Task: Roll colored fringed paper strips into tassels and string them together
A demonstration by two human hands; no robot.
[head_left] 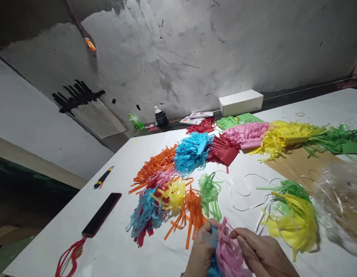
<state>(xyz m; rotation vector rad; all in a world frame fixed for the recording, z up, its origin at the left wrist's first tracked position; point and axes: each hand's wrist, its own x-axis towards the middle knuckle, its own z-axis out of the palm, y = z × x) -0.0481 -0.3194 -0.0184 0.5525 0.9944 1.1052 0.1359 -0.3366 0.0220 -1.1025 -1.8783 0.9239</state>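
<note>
Near the bottom edge of the head view, my left hand (203, 246) is closed around the top of a blue paper tassel (214, 256) and a pink paper tassel (229, 254), side by side. My right hand (260, 250) pinches a thin red strand (231, 227) just right of the pink tassel's top. Orange (192, 207) and light green (210, 194) tassels lie just beyond my hands. Farther left are yellow (175, 192) and blue (145, 209) ones. To the right, a yellow bunch (296, 223) lies with green strips and white string.
Fringed paper bundles, including a blue one (192, 152), cross the white table (109, 250). A phone (102, 214) and a cutter (103, 177) lie left. Clear plastic (339, 204) lies right. A white box (241, 103) stands by the wall.
</note>
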